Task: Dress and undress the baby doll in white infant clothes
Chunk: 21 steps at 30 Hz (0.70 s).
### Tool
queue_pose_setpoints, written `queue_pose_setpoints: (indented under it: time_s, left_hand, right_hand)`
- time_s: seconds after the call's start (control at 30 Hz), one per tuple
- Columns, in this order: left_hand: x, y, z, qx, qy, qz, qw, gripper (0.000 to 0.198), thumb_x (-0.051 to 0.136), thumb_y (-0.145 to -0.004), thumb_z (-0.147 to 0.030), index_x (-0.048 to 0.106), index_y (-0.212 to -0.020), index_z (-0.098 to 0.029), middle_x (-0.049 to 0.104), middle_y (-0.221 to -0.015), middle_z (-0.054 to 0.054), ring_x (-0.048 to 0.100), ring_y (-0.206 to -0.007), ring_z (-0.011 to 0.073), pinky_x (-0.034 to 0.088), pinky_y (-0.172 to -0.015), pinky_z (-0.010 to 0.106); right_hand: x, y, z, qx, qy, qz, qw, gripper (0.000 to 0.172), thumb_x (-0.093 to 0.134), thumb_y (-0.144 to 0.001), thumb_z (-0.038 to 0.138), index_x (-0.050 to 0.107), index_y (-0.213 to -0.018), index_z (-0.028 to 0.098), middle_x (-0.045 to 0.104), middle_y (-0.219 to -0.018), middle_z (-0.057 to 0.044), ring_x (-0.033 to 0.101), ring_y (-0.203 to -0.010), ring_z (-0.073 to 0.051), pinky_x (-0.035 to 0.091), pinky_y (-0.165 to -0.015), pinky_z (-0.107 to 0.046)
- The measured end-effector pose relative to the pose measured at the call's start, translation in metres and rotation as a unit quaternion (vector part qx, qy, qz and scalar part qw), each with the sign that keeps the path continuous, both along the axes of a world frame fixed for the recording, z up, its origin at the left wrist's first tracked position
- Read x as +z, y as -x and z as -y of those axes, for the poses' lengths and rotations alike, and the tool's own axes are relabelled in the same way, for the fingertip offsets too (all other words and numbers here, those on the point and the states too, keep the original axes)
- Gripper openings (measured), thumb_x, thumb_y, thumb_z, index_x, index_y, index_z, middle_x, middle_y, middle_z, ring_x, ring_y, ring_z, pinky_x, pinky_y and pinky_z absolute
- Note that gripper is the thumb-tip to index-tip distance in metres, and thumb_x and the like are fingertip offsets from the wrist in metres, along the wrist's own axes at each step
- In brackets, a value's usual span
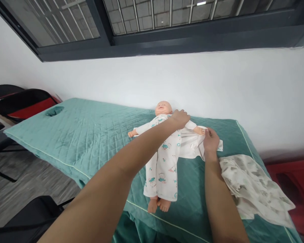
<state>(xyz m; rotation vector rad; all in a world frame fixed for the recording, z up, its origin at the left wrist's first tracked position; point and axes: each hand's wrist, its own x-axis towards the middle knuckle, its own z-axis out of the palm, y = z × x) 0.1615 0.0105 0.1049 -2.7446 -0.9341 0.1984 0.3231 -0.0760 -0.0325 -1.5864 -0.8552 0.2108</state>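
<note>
A baby doll [163, 108] lies on its back, dressed in white clothes printed with small teal figures [167, 158]. Its bare feet point toward me and its arms are spread. My left hand [181, 118] reaches across the doll's chest, with curled fingers at the shoulder and upper sleeve; the fingertips are partly hidden. Beside the doll's outstretched hand [200, 130], my right hand [211, 139] is closed on the edge of a white cloth [191, 145]. That cloth, perhaps a garment, lies spread under the doll's arm, its far side partly covered by my hand.
The doll lies on a massage table with a green quilted cover [91, 128] and a face hole [54, 111]. A crumpled patterned cloth [253, 185] is at the right. Black chairs [22, 101] stand left, a red stool [294, 189] right. A white wall [116, 81] borders the far side.
</note>
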Motion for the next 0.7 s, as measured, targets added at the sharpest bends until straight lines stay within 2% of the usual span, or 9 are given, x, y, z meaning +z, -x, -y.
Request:
queue_pose_setpoints:
  time_s: [0.23, 0.33, 0.43, 0.5, 0.6, 0.7]
  left_hand:
    - [-0.017, 0.003, 0.004, -0.004, 0.026, 0.047, 0.999, 0.040, 0.053, -0.086, -0.010, 0.058, -0.126, -0.011, 0.064, -0.123, 0.017, 0.055, -0.117, 0.0286, 0.047, -0.088, 0.039]
    - [-0.027, -0.003, 0.007, -0.006, 0.058, 0.061, 0.996, 0.041, 0.055, -0.087, -0.013, 0.057, -0.128, -0.010, 0.064, -0.125, 0.017, 0.056, -0.118, 0.0307, 0.047, -0.092, 0.043]
    - [-0.034, -0.011, 0.011, 0.004, 0.093, 0.069, 0.993, 0.040, 0.054, -0.088, -0.013, 0.058, -0.128, -0.009, 0.062, -0.129, 0.019, 0.055, -0.121, 0.0326, 0.047, -0.096, 0.048]
    - [-0.035, -0.013, 0.018, 0.020, 0.111, 0.076, 0.991, 0.038, 0.052, -0.090, -0.012, 0.060, -0.127, -0.009, 0.060, -0.133, 0.019, 0.054, -0.124, 0.0331, 0.046, -0.098, 0.050]
    - [-0.030, 0.000, 0.036, 0.024, 0.109, 0.137, 0.984, 0.032, 0.051, -0.091, -0.011, 0.064, -0.120, -0.010, 0.061, -0.133, 0.018, 0.054, -0.124, 0.0329, 0.045, -0.101, 0.053]
    - [-0.028, 0.041, 0.054, -0.012, 0.090, 0.282, 0.955, 0.025, 0.051, -0.095, -0.020, 0.066, -0.114, -0.012, 0.065, -0.128, 0.014, 0.056, -0.124, 0.0296, 0.041, -0.110, 0.053]
  right_hand:
    - [-0.003, -0.008, -0.004, 0.011, -0.083, -0.144, 0.986, 0.030, 0.062, -0.076, 0.039, 0.072, -0.093, 0.017, 0.075, -0.101, -0.009, 0.069, -0.092, -0.022, 0.053, -0.092, -0.042]
    - [0.000, -0.012, -0.002, -0.003, -0.122, -0.227, 0.966, 0.029, 0.066, -0.069, 0.030, 0.071, -0.093, 0.017, 0.074, -0.098, -0.007, 0.070, -0.087, -0.019, 0.056, -0.088, -0.039]
    - [0.004, -0.014, 0.000, -0.042, -0.142, -0.258, 0.955, 0.026, 0.061, -0.067, 0.022, 0.070, -0.091, 0.018, 0.072, -0.097, -0.005, 0.070, -0.087, -0.019, 0.057, -0.086, -0.039]
    - [0.007, -0.012, 0.002, -0.078, -0.146, -0.224, 0.960, 0.027, 0.058, -0.068, 0.018, 0.071, -0.091, 0.018, 0.072, -0.097, -0.005, 0.069, -0.092, -0.020, 0.055, -0.090, -0.041]
    - [0.012, 0.002, 0.004, -0.102, -0.143, -0.080, 0.981, 0.029, 0.057, -0.072, 0.016, 0.073, -0.096, 0.019, 0.073, -0.102, -0.007, 0.068, -0.101, -0.023, 0.050, -0.100, -0.045]
    - [0.018, 0.033, 0.006, -0.036, -0.124, 0.047, 0.990, 0.028, 0.056, -0.081, 0.019, 0.072, -0.103, 0.021, 0.071, -0.117, -0.008, 0.064, -0.114, -0.025, 0.050, -0.102, -0.048]
